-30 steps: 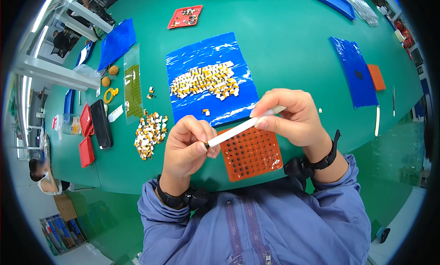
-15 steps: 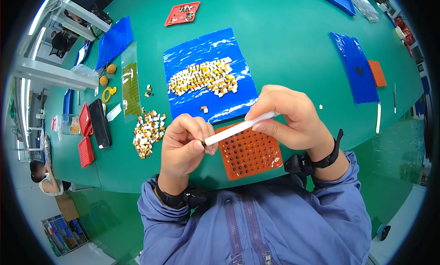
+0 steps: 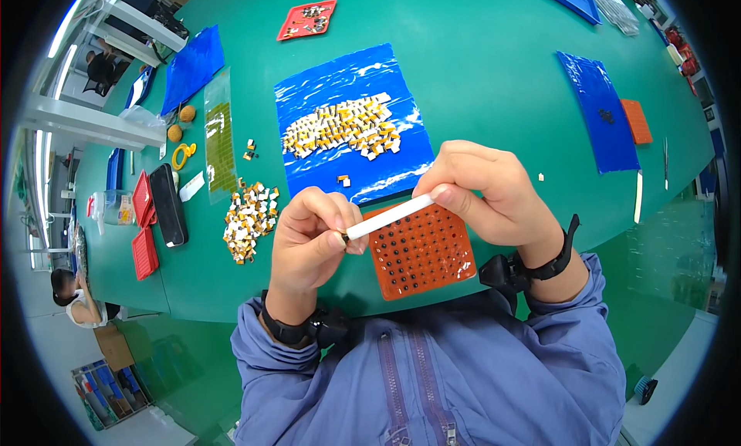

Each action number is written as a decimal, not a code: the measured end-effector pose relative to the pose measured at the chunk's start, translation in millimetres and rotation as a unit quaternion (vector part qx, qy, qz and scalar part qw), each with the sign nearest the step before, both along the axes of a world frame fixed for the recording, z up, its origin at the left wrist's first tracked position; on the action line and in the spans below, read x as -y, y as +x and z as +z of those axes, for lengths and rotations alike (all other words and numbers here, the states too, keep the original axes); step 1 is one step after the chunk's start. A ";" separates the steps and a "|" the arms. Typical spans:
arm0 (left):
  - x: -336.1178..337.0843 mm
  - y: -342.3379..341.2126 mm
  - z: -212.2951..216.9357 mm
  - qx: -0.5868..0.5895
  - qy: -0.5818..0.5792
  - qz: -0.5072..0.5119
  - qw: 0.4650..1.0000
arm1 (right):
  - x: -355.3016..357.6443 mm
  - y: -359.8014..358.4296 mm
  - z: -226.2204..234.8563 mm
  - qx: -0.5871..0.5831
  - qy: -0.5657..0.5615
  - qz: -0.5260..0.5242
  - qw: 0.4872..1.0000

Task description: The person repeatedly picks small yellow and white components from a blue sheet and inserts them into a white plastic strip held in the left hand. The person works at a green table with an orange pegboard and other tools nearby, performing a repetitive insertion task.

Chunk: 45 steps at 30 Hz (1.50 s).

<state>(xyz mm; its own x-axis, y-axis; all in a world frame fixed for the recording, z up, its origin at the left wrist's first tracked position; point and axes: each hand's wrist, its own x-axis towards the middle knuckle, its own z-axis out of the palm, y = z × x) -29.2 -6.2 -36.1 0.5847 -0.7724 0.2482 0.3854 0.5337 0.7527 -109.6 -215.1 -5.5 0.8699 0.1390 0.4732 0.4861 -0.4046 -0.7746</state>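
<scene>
A flat white strip (image 3: 390, 217) stretches between my two hands, tilted up toward the right. My left hand (image 3: 307, 241) is closed, with thumb and fingers pinching a tiny dark part (image 3: 345, 236) at the strip's lower end; whether they grip the strip too is hard to see. At the upper end my right hand (image 3: 490, 191) pinches the strip between thumb and fingers. Below both hands lies an orange-red tray (image 3: 428, 285) with rows of holes, several holding small black pieces. Behind it, a blue sheet (image 3: 401, 91) carries many small white-and-amber pieces (image 3: 332, 130).
A loose heap of similar white-and-amber pieces (image 3: 251, 222) lies left of my left hand. Farther left are a black case (image 3: 168, 205), red trays (image 3: 144, 253) and yellow scissors (image 3: 182, 156). Another blue sheet (image 3: 598, 114) and an orange tray (image 3: 636, 122) lie at right.
My right thumb and fingers have shifted on the strip, whose far end no longer shows beyond them. The left hand stays nearly where it was.
</scene>
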 end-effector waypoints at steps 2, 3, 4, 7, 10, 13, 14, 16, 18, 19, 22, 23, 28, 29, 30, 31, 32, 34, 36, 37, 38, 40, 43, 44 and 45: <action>-0.8 0.3 -0.6 -0.008 -0.008 0.005 1.000 | -7.3 3.0 -2.1 0.043 0.042 -0.023 0.998; -0.9 0.5 -0.9 -0.013 -0.012 0.007 1.000 | -9.5 4.0 -2.9 0.064 0.062 -0.035 0.995; -1.0 0.9 -0.7 -0.009 -0.009 0.007 1.000 | -8.1 3.2 -2.8 0.046 0.050 -0.030 0.997; -1.7 1.9 -1.1 0.001 -0.002 0.012 1.000 | -2.8 0.8 -0.7 -0.002 0.017 -0.018 1.000; -1.1 1.3 -1.0 0.015 0.008 0.030 0.999 | -1.0 -0.2 1.2 -0.023 0.009 -0.015 1.000; -0.6 2.2 -0.2 0.018 0.020 0.063 0.998 | -2.9 -1.5 -1.3 -0.025 0.043 -0.026 0.998; -0.4 2.1 -0.9 0.009 0.021 0.073 0.997 | -5.7 -2.1 -2.4 -0.024 0.063 -0.035 0.997; 1.3 1.4 -1.1 -0.005 0.027 0.093 0.995 | -6.4 -2.6 -1.3 -0.006 0.096 -0.044 0.994; 2.8 0.2 1.5 -0.016 0.034 0.114 0.993 | -3.5 -1.0 3.0 0.028 0.122 -0.041 0.991; 2.2 1.8 0.5 -0.010 0.035 0.111 0.993 | -1.1 2.4 2.0 0.088 0.082 -0.045 0.992; 2.8 2.4 -0.6 -0.004 0.050 0.110 0.993 | -6.9 2.7 2.4 0.101 0.079 -0.077 0.989; 2.9 1.6 -0.9 0.004 0.063 0.116 0.991 | -9.3 3.3 2.0 0.111 0.049 -0.088 0.989; 3.8 -1.7 0.3 0.043 0.125 0.134 0.982 | -19.9 8.6 1.0 0.148 -0.011 -0.093 0.985; 3.9 -2.0 1.2 0.044 0.131 0.132 0.982 | -21.3 8.9 0.9 0.145 -0.012 -0.094 0.985; 3.9 -2.1 2.0 0.044 0.137 0.130 0.981 | -22.2 9.3 0.1 0.143 -0.012 -0.094 0.985; 4.2 -2.4 2.6 0.045 0.143 0.128 0.980 | -22.8 9.5 -1.0 0.142 -0.012 -0.093 0.985; 4.3 -2.4 3.5 0.045 0.148 0.130 0.979 | -23.3 10.2 -1.4 0.141 -0.010 -0.092 0.986; 4.8 -2.7 4.7 0.045 0.156 0.133 0.978 | -22.5 9.5 1.4 0.151 -0.029 -0.096 0.984; 4.0 -1.5 2.7 0.048 0.149 0.135 0.979 | -21.1 8.0 3.9 0.142 -0.032 -0.094 0.985; 3.7 -1.1 1.5 0.049 0.145 0.135 0.979 | -19.1 5.6 4.7 0.128 -0.028 -0.090 0.987; 3.1 0.1 1.6 0.051 0.153 0.146 0.976 | -17.4 4.0 4.7 0.114 -0.022 -0.088 0.989; 0.6 3.4 1.9 0.053 0.168 0.169 0.970 | -14.6 4.4 1.3 0.129 0.072 -0.104 0.984; -9.1 16.8 3.1 0.053 0.135 0.200 0.969 | -11.8 4.0 -2.6 0.105 0.219 -0.123 0.962; -12.6 22.5 5.2 0.032 0.126 0.208 0.970 | -10.0 2.8 -3.0 0.088 0.268 -0.128 0.951; -17.1 27.0 6.5 0.029 0.136 0.222 0.965 | -5.1 0.8 -3.6 0.066 0.276 -0.126 0.951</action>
<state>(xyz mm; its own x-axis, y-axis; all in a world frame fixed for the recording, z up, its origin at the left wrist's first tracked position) -2.1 10.8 -29.6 0.8639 -0.4906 0.1142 0.1167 0.4156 0.9020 -108.7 -210.0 -9.0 0.7703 -0.3669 0.5215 0.5357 -0.0711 -0.8414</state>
